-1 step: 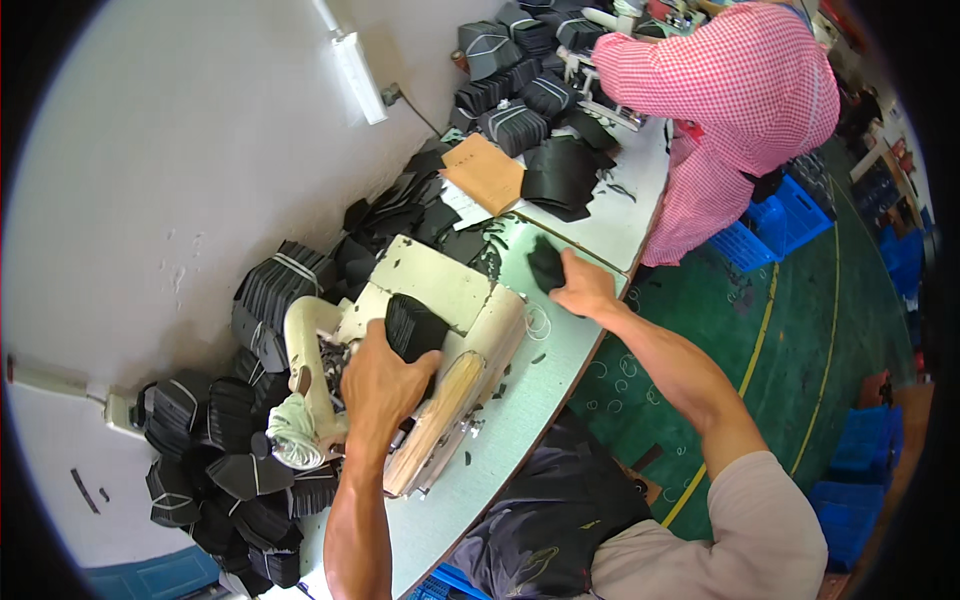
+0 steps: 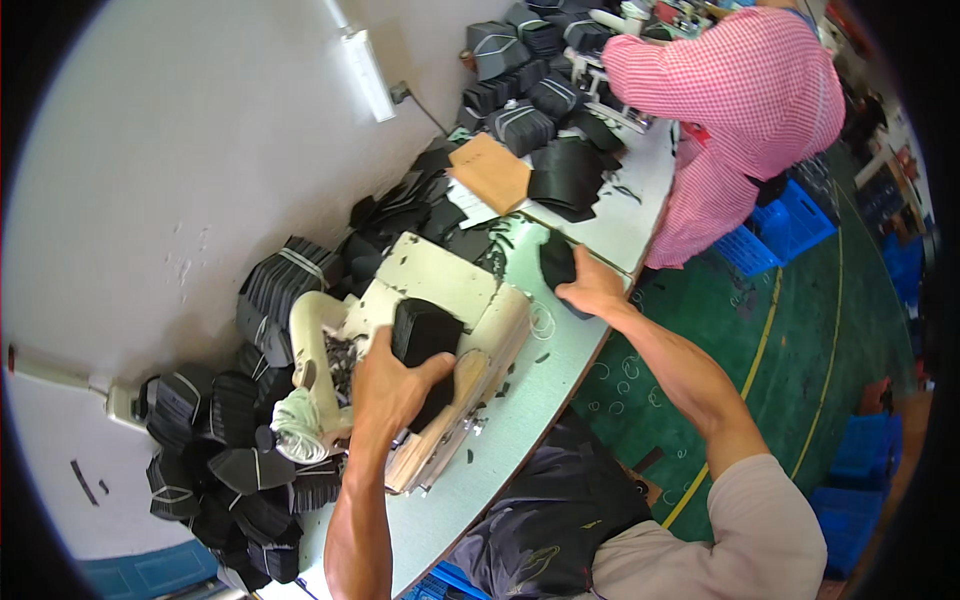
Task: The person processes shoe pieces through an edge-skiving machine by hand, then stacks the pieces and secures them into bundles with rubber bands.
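My left hand (image 2: 392,388) is closed round a thick stack of black cut pieces (image 2: 425,338), thumb on the near side. It holds the stack over a cream-coloured machine (image 2: 440,270) with a wooden strip (image 2: 435,432) along its front. Farther right, my right hand (image 2: 598,286) grips a smaller bunch of black pieces (image 2: 558,262) above the pale green tabletop (image 2: 545,385), near its front edge. How many pieces it holds I cannot tell. White cord (image 2: 298,425) is bundled on the machine's left end.
Tied stacks of black pieces (image 2: 180,400) crowd the wall side. Loose black pieces (image 2: 400,205) and a brown envelope (image 2: 490,172) lie beyond the machine. A co-worker in a pink checked garment (image 2: 740,90) sits at the far right, beside a blue crate (image 2: 770,230).
The left-hand stack has turned, showing more of its broad dark face. My right hand's black pieces have swung a little to the right and down, and look less blurred.
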A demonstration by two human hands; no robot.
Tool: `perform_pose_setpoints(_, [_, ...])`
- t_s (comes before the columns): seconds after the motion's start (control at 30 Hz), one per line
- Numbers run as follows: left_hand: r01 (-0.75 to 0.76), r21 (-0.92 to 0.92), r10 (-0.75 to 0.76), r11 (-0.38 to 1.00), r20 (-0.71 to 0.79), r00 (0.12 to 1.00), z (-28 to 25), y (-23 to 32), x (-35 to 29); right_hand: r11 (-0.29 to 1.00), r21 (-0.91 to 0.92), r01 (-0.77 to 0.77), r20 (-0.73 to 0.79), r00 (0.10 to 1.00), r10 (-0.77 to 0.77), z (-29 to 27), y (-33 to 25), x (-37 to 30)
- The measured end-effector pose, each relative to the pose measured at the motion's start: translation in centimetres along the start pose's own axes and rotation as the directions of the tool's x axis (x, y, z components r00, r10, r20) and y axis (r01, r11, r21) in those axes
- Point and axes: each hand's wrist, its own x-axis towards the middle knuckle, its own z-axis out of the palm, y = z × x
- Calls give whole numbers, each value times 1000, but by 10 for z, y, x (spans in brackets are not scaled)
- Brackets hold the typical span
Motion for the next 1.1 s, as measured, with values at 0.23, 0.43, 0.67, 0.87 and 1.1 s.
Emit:
perform_pose_setpoints(0.23, [515, -796, -76, 319, 520, 851, 39, -65, -110, 691, 553, 465, -171, 876, -451, -82, -101, -127])
perform_pose_setpoints(0.43, [484, -867, -81, -118, 494, 866, 56, -83, -163, -42, 177, 983, -146, -16, -989, -50, -158, -210])
perform_pose_setpoints(0.67, [555, -795, 87, -243, 552, 829, 64, -134, -235, -88, 236, 968, 21, -96, -995, -37, -158, -256])
perform_pose_setpoints(0.87, [590, -779, 172, -212, 565, 807, 80, -155, -255, 47, 682, 730, 228, -151, -962, -24, -145, -281])
perform_pose_setpoints(1.1, [572, -796, 126, -199, 558, 820, 75, -144, -263, 395, 908, 136, 386, 91, -918, -33, -117, -240])
